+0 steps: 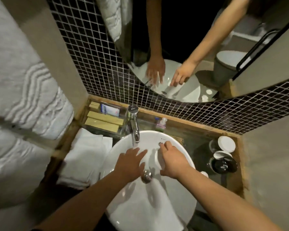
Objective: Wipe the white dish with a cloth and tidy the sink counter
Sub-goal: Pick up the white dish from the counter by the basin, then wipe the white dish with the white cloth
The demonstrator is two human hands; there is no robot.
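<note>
Both my hands are inside the white basin [123,204], just below the chrome tap [134,125]. My right hand [173,161] curls its fingers over the rim of a white dish [151,155] that leans against the basin's far wall. My left hand [129,163] lies flat with fingers spread against the dish's left side and holds nothing. The dish is hard to tell from the white basin. A pale white strip [158,200], possibly a cloth, runs from the drain plug [147,176] toward the basin's near edge.
Folded white towels [86,157] lie on the counter left of the basin. Behind them is a tray of boxed toiletries [103,121]. A small bottle [162,123] stands behind the basin. Two dark cups with white lids [223,154] are on the right. A mirror [173,47] hangs above.
</note>
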